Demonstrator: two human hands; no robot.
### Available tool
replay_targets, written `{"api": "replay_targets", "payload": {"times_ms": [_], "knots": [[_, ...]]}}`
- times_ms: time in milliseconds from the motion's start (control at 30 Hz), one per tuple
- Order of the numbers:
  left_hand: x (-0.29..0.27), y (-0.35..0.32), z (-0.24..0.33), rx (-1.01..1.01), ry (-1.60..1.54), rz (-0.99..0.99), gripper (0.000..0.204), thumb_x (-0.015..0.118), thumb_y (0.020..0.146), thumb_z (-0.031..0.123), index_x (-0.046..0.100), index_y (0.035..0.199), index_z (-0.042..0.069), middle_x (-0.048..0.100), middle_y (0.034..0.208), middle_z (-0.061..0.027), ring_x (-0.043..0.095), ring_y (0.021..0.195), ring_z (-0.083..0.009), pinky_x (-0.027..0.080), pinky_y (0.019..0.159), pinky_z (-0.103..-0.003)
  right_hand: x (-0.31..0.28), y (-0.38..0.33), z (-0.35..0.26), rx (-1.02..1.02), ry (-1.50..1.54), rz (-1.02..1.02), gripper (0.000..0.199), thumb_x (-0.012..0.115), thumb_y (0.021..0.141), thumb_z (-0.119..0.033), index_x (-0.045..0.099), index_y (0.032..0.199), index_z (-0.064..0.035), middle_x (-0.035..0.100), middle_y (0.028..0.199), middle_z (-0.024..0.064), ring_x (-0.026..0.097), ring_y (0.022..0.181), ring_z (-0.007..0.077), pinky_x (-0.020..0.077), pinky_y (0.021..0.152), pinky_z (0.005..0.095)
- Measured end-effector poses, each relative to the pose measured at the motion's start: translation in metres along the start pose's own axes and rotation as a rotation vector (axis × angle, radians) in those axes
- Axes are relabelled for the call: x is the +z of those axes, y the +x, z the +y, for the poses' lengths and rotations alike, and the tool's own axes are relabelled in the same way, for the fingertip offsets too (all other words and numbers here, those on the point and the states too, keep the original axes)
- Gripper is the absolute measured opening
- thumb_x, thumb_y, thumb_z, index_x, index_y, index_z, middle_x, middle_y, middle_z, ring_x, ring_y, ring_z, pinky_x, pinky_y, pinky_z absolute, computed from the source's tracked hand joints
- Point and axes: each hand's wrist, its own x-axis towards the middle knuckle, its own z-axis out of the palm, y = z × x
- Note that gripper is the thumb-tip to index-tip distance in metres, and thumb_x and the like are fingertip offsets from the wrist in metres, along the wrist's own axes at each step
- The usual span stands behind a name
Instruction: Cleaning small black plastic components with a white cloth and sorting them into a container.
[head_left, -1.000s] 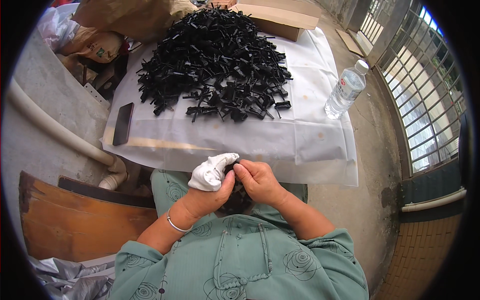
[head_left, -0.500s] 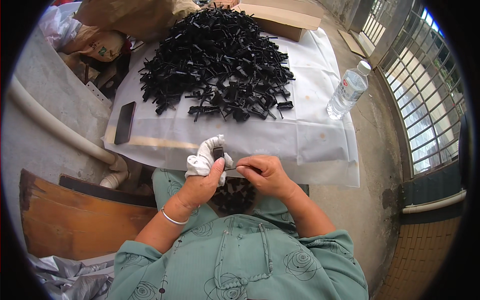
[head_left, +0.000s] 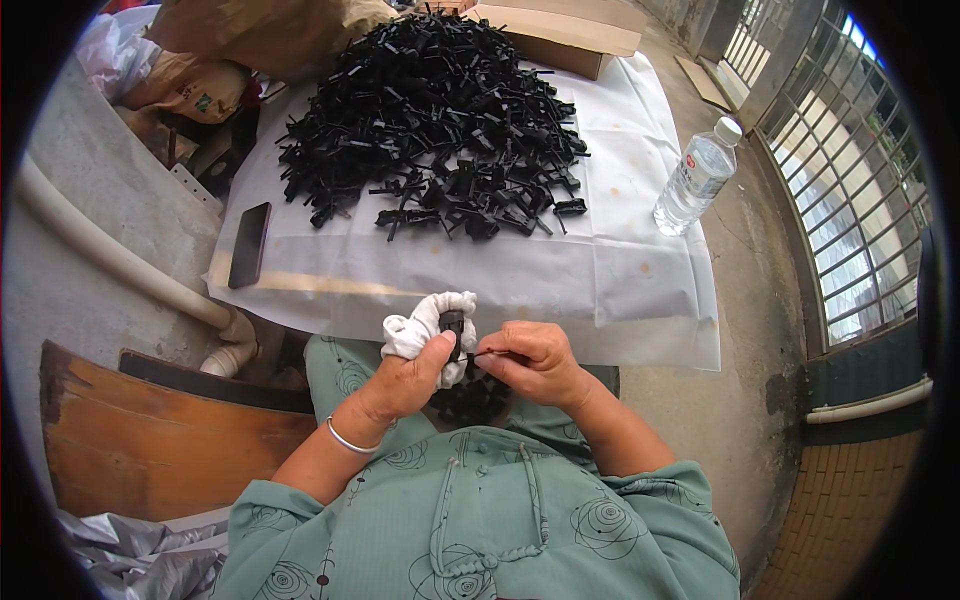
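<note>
My left hand [head_left: 412,378] is closed around a white cloth [head_left: 404,335] and a small black plastic part [head_left: 453,321], the thumb pressing on the part. Close by on the right, my right hand [head_left: 535,362] pinches a thin dark tool [head_left: 492,352] whose tip reaches the black part. Most of that tool is hidden in the fingers, so its kind does not show. Below the hands, between my knees, lie more small black parts [head_left: 470,402]. A big heap of similar black parts [head_left: 430,120] covers the far middle of the table.
The table [head_left: 640,300] has a white plastic cover. A phone [head_left: 250,246] lies at its left edge and a clear water bottle [head_left: 697,178] stands at the right. Behind the heap are a cardboard box [head_left: 560,38] and brown paper bags [head_left: 195,90]. A pipe [head_left: 120,250] runs along the left wall.
Both hands have shifted slightly down, the left also a little to the right, with the cloth and part. The black part is now more upright and nearer the tool tip.
</note>
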Motion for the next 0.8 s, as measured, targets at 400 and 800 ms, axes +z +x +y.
{"api": "replay_targets", "payload": {"times_ms": [400,800], "knots": [[0.002,-0.001,-0.004,0.187,0.482,0.013,0.03,0.042,0.083,0.006,0.041,0.113,0.002,0.047,0.095,-0.0028,0.045,0.078,-0.0082,0.042,0.071,-0.023,0.01,0.012,-0.006,0.201,-0.025,-0.032,0.022,0.052,0.089,-0.015,0.054,0.073,0.0005,0.052,0.062,0.0099,0.044,0.055,0.0148,0.0399,0.052,0.0297],[-0.009,0.0,0.005,0.183,1.024,-0.026,0.037,0.054,0.079,0.009,0.048,0.115,0.002,0.055,0.101,-0.0171,0.053,0.098,-0.028,0.043,0.084,-0.033,-0.024,0.036,0.024,0.348,-0.41,0.101,0.022,0.057,0.086,-0.022,0.056,0.079,-0.0011,0.053,0.061,0.0117,0.049,0.053,0.0213,0.042,0.052,0.0322]]}}
